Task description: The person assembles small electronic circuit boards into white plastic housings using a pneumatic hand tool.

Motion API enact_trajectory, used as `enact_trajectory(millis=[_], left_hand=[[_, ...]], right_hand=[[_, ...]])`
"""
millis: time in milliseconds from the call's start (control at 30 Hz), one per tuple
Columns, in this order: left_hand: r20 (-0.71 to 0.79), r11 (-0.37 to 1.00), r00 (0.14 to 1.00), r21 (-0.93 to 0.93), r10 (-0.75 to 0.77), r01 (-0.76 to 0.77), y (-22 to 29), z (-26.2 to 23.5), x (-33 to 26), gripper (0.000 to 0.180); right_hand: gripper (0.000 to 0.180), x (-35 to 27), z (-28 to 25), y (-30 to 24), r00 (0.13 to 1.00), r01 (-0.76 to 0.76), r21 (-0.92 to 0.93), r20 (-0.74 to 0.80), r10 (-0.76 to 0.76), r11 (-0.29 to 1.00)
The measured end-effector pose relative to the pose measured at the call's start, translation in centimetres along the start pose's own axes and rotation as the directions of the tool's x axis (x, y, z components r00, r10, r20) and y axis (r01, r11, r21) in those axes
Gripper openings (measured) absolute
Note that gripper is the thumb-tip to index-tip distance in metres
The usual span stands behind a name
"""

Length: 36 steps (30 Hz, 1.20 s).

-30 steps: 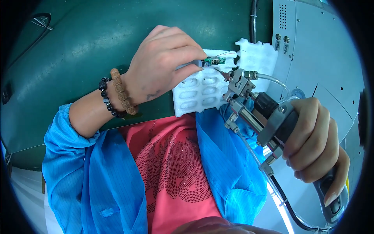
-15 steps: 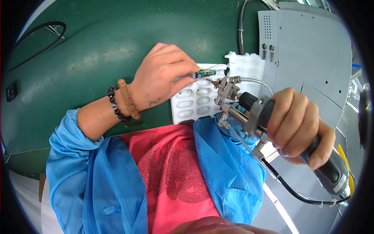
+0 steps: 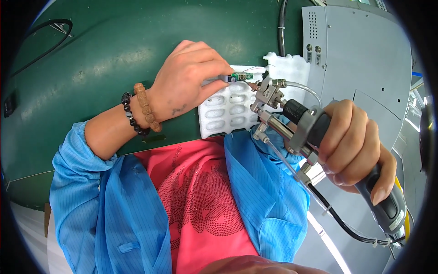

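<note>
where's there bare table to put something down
On the green tabletop between the looped black cable and left hand, and beyond that hand toward the black hose. Crowded: around the white foam tray, where that hand holds a green circuit board and the right hand aims a tool.

A narrow green circuit board [image 3: 242, 76] is held sideways over a white foam tray [image 3: 226, 112]; 1 black-and-metal hand tool [image 3: 305, 132] slants, tip just beside it.
</note>
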<state>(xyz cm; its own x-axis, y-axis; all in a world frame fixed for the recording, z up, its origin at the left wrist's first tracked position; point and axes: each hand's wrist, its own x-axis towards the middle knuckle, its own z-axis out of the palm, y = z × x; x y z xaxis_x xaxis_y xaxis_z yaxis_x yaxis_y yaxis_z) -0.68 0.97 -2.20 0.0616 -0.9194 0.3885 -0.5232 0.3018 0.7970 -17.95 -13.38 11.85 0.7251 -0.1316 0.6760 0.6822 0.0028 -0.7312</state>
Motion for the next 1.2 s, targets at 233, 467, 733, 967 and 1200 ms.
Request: enact_trajectory(millis=[233,467,733,967,1200], left_hand=[[0.000,1.000,1.000,0.002,0.003,-0.003,0.2,-0.2,0.1,0.025],[-0.004,1.000,1.000,-0.013,0.000,0.000,0.2,-0.1,0.2,0.027],[-0.014,0.999,0.999,0.003,-0.044,0.044,0.3,0.1,0.2,0.033],[-0.027,0.998,0.999,0.049,0.029,-0.027,0.0,0.1,0.4,0.035],[-0.182,0.989,0.973,0.055,0.145,-0.137,0.5,-1.6,0.3,0.037]], right_hand=[[0.033,0.8,0.4,0.5,0.999,0.022,0.172,0.026,-0.026,0.985],[0.026,1.0,1.2,2.3,0.986,0.166,0.198,-0.020,-0.165,0.966],[0.023,-0.5,-0.7,-2.3,0.987,-0.136,-0.006,0.091,0.136,0.991],[0.026,0.7,0.6,2.5,0.970,0.241,0.152,-0.045,-0.237,0.958],[0.040,0.5,1.3,-1.3,0.988,-0.097,0.040,-0.115,0.101,0.995]])
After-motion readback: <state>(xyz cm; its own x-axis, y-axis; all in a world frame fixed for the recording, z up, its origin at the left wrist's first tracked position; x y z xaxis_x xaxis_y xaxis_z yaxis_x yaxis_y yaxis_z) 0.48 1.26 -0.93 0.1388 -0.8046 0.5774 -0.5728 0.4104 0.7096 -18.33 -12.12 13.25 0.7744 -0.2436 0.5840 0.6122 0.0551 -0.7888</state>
